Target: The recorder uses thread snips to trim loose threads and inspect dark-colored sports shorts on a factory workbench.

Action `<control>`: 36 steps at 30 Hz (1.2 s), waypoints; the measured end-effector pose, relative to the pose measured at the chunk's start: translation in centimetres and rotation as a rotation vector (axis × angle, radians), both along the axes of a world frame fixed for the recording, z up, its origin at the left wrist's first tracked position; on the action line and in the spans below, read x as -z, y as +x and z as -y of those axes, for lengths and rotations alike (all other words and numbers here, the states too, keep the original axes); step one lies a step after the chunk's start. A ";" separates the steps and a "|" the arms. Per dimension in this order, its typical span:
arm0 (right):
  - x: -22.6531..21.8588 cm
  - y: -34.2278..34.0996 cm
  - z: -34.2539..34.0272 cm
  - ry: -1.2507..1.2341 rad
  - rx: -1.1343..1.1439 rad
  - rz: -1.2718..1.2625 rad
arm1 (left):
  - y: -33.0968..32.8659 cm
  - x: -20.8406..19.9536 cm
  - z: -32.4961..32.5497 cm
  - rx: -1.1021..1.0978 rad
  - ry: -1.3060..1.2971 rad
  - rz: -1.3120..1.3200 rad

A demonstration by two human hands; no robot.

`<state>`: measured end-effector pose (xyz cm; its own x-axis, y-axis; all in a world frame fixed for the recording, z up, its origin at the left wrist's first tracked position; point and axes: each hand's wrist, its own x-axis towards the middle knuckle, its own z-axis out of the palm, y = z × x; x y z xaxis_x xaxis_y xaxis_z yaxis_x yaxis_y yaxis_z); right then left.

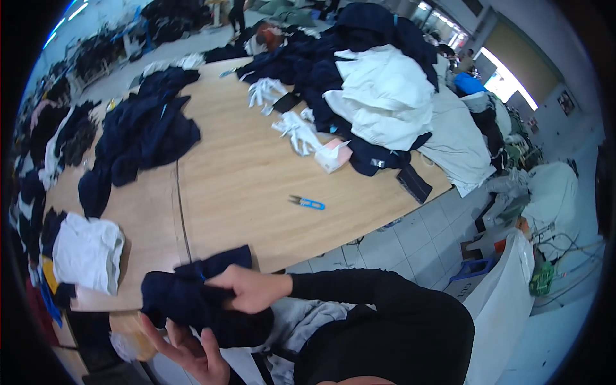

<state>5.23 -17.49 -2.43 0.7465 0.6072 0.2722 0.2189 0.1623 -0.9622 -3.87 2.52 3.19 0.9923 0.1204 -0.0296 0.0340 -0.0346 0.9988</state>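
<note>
A dark navy garment (192,298) lies bunched over the near edge of the table, partly hanging down toward my lap. My right hand (250,289) is closed on its upper side, fingers pressed into the cloth. Just below the garment's left end is my left hand (186,353), palm up with its fingers spread; the fingertips are close to the cloth, and I cannot tell whether they touch it. Farther off on the wooden table (244,186) lie blue-handled thread snips (308,203), out of reach of both hands.
Folded white garments (88,250) sit at the left edge. Navy clothes (144,128) spread over the far left. A large heap with white cloth (388,96) covers the far right, beside white gloves (297,131) and a pink-and-white box (333,156). A seam (180,205) crosses the tabletop.
</note>
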 end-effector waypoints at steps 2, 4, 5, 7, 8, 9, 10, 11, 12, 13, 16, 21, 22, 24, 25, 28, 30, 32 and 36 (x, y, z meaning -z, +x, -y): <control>-1.6 1.6 3.5 -0.049 0.250 -0.076 | 1.0 1.0 -0.4 0.097 0.079 0.520; -5.5 2.9 8.8 0.090 0.499 -0.100 | -0.7 2.9 -2.2 0.206 0.132 0.430; -7.3 3.8 12.3 0.145 0.600 -0.147 | -2.0 3.9 -4.2 0.350 0.237 0.226; -11.8 6.3 17.2 0.243 0.897 0.011 | -2.9 2.0 -5.4 0.703 0.170 0.054; -14.5 7.5 18.6 0.366 1.030 -0.015 | -3.8 1.4 -5.8 0.866 0.159 -0.048; -16.4 8.8 22.8 0.310 1.205 0.013 | -5.8 1.6 -5.7 0.864 0.163 -0.040; -19.5 9.7 25.2 0.383 1.405 0.060 | -8.5 2.2 -5.6 0.936 0.101 -0.339; -21.1 11.8 31.1 0.454 1.416 0.218 | -10.1 2.7 -5.8 0.990 0.035 -0.640; -21.6 13.7 33.9 0.446 1.457 0.487 | -9.2 4.5 -5.8 0.995 0.018 -0.673; -24.8 14.3 39.0 0.382 1.489 0.673 | -9.1 4.6 -6.0 1.017 0.014 -0.667; -25.8 15.8 44.0 0.561 1.501 0.594 | -9.9 4.4 -6.6 1.014 0.013 -0.680; -9.5 17.7 34.5 0.005 1.419 0.373 | -10.5 4.9 -7.4 0.937 0.038 -0.683; -6.8 17.2 32.5 -0.012 1.327 0.109 | -10.7 4.8 -7.4 0.932 0.039 -0.677; 0.1 15.6 32.1 -0.254 1.277 0.114 | -10.6 4.9 -7.1 0.964 0.034 -0.664; 3.2 14.6 31.4 -0.423 1.260 0.155 | -10.7 4.9 -7.3 0.972 0.034 -0.664; 10.9 10.8 27.8 -0.714 1.258 0.259 | -10.7 4.7 -7.2 0.964 0.039 -0.666; 13.4 8.3 25.5 -0.759 1.173 0.204 | -10.7 4.7 -7.3 0.955 0.042 -0.668; 15.0 6.1 23.5 -0.805 1.145 0.187 | -10.9 4.7 -7.2 0.948 0.041 -0.673; 16.4 3.2 21.8 -0.879 1.031 0.202 | -11.1 4.6 -7.0 0.948 0.039 -0.681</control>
<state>8.42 -39.30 -18.84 0.9546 -0.1672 0.2464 0.0146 -0.8003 -0.5995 -14.97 9.56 -1.37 0.4660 -0.6475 -0.6030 0.5065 -0.3635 0.7818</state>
